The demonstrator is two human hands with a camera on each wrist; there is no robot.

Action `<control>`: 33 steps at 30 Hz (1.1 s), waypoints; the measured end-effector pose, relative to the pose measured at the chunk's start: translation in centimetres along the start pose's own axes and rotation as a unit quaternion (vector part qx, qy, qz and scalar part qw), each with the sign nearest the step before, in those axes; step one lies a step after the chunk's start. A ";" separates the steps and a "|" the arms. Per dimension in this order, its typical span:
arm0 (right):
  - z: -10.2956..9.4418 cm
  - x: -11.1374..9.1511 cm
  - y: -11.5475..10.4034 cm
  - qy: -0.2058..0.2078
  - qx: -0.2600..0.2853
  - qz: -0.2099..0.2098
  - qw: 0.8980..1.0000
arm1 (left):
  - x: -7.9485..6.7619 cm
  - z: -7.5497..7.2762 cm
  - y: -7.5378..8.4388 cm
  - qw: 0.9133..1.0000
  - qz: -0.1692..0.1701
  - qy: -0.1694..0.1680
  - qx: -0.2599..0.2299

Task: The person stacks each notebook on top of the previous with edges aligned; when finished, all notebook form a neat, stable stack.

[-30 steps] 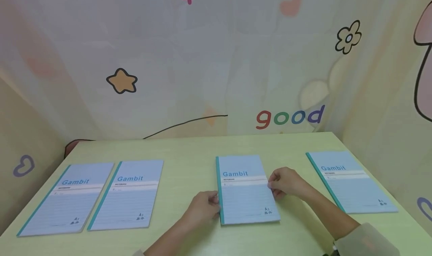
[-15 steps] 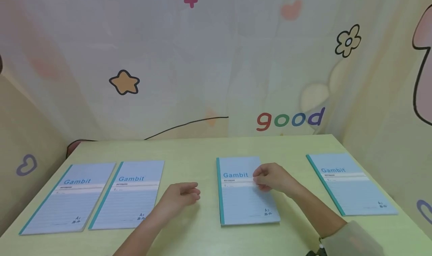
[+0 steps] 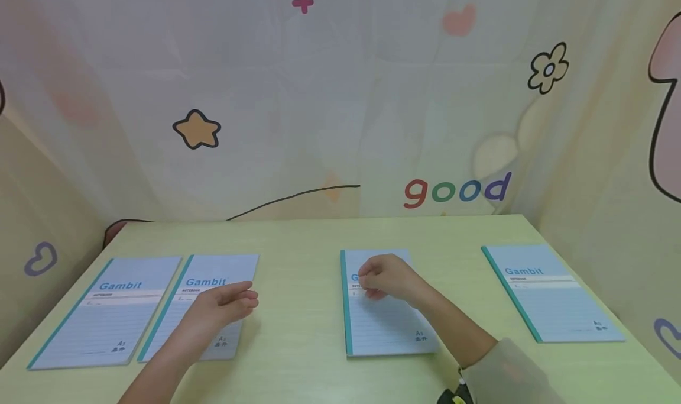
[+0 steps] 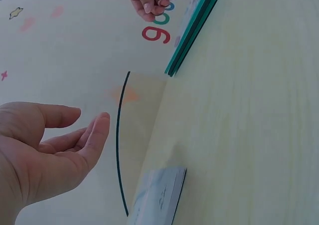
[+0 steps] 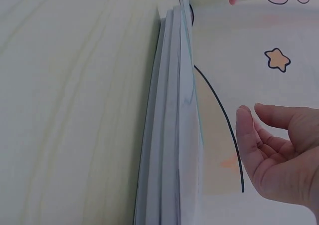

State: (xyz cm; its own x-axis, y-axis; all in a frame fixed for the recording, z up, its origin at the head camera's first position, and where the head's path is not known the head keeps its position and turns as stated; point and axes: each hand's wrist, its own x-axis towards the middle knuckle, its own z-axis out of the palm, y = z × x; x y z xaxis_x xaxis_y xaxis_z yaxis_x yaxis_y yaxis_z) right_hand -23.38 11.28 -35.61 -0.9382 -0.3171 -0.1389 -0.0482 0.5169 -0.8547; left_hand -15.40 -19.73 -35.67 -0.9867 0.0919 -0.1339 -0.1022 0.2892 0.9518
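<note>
In the head view my left hand (image 3: 215, 309) hovers above the second notebook (image 3: 226, 267) from the left, fingers relaxed and holding nothing. My right hand (image 3: 391, 278) is over the middle stack of notebooks (image 3: 385, 336), hiding part of the top cover's "Gambit" title; its fingers are loosely bent around nothing. The right wrist view shows several page edges layered in that stack (image 5: 169, 125), with the right hand (image 5: 279, 157) apart from it. The left wrist view shows the stack's green spines (image 4: 192, 35) and a gap between the left thumb and fingers (image 4: 94, 140).
Another light blue notebook (image 3: 103, 324) lies at the far left, beside the second one. A further notebook (image 3: 558, 309) lies near the right edge of the pale yellow table (image 3: 298, 356). A printed curtain (image 3: 298, 108) hangs behind the table.
Both hands have left the sides of the middle stack. The left hand has moved left to above the second notebook; the right hand has moved left over the stack. The notebooks stay put.
</note>
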 end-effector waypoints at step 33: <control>13.8 2.6 -7.5 -0.118 0.101 -0.041 0.987 | -2.0 -14.5 -6.6 0.985 -0.130 0.072 0.083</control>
State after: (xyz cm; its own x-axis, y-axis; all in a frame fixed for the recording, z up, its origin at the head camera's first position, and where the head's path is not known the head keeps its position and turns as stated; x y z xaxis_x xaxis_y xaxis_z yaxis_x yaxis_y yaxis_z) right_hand -20.70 -4.44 -36.44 -0.8271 -0.5397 -0.1568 -0.0294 0.3202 -0.9469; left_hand -14.56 -35.69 -37.70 -0.9387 -0.1387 -0.3155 -0.3439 0.4379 0.8307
